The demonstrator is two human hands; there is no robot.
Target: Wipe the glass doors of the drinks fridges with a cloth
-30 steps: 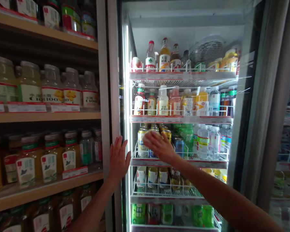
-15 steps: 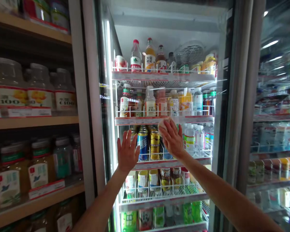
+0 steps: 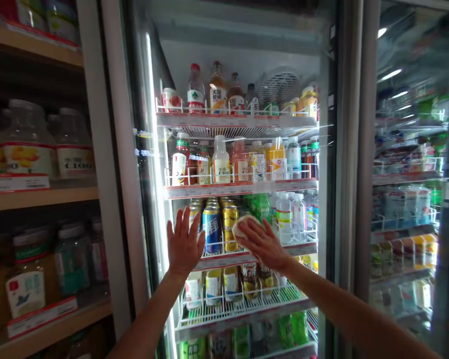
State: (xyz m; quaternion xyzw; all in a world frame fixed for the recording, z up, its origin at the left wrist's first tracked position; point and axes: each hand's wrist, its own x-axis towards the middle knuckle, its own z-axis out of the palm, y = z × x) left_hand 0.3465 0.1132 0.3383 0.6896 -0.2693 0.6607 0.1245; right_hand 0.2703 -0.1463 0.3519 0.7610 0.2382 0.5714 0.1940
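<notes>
My left hand (image 3: 184, 243) lies flat with its fingers spread on the glass door (image 3: 224, 164) of a drinks fridge, near the door's left edge. To its right, my right hand (image 3: 261, 243) presses a small pale cloth (image 3: 243, 225) against the same glass, fingers stretched over it. Behind the glass at hand height stand cans (image 3: 220, 227) and green and clear bottles (image 3: 284, 213) on a wire shelf.
Wooden shelves (image 3: 37, 197) with large bottled drinks fill the left. A second glass-door fridge (image 3: 407, 199) stands to the right. Inside the fridge, several wire shelves (image 3: 235, 119) carry bottles and cans, with a fan grille (image 3: 280, 85) at the top.
My view has shifted right. My left hand moved from the door frame onto the glass. My right hand with the cloth went up and right, then back down across the glass.
</notes>
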